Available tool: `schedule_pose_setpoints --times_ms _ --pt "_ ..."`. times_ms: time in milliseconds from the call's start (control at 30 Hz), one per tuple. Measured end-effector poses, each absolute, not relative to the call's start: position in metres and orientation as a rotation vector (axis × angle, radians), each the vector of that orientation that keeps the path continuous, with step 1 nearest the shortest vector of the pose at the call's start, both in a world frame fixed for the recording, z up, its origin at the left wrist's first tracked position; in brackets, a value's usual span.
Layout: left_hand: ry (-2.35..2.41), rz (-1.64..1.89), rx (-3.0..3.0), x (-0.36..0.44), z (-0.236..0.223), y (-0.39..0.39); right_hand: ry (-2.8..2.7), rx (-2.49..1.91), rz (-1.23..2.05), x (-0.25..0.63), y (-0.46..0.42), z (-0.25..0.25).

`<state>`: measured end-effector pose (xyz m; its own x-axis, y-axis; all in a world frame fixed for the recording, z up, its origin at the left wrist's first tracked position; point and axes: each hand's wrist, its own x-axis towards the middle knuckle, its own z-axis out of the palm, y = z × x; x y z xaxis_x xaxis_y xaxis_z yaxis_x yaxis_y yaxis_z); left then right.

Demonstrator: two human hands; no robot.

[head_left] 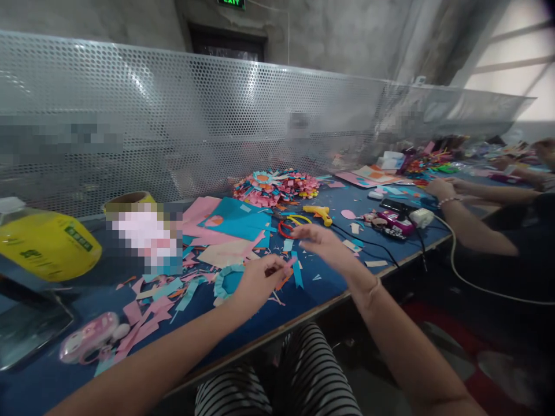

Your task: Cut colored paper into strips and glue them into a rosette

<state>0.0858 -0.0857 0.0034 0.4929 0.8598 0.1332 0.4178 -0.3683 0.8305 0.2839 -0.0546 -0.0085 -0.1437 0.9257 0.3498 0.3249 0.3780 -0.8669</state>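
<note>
A small pink paper piece (pixel 290 264) is pinched between the thumb and fingers of my left hand (pixel 256 284), low over the blue table. Beside that hand, partly behind it, lies a light blue ruffled paper ring (pixel 219 284). My right hand (pixel 328 249) hovers to the right, its fingers apart and slightly bent, holding nothing. Just beyond its fingertips are scissors (pixel 284 230) with red and yellow handles; a yellow glue gun (pixel 321 214) rests behind them. A blue paper strip (pixel 297 274) lies between my two hands.
Pink and blue sheets (pixel 236 218) and a heap of paper flowers (pixel 275 188) lie farther back. Paper scraps (pixel 150 315) litter the left. A yellow bottle (pixel 52 242) and tape roll (pixel 130 199) stand left. Cables and a co-worker's hands (pixel 442 189) are at right; perforated metal panel (pixel 269 110) behind.
</note>
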Motion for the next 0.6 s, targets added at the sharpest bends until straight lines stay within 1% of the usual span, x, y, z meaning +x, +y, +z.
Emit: schedule_pose_setpoints --times_ms 100,167,233,333,600 --pt "0.892 0.626 2.446 0.082 -0.012 -0.101 -1.613 -1.815 0.266 0.333 -0.014 0.001" --pt "0.673 0.554 2.799 0.082 -0.023 -0.113 -1.709 -2.179 0.079 0.356 0.011 0.001" --pt "0.618 0.515 3.057 0.084 -0.033 -0.122 -1.801 -2.324 0.090 0.367 0.029 -0.003" --pt "0.601 0.375 3.237 0.090 -0.043 -0.126 -1.749 -2.469 0.200 0.368 0.048 -0.014" --pt "0.692 0.257 3.260 0.098 -0.050 -0.125 -1.716 -2.520 0.302 0.367 0.070 -0.029"
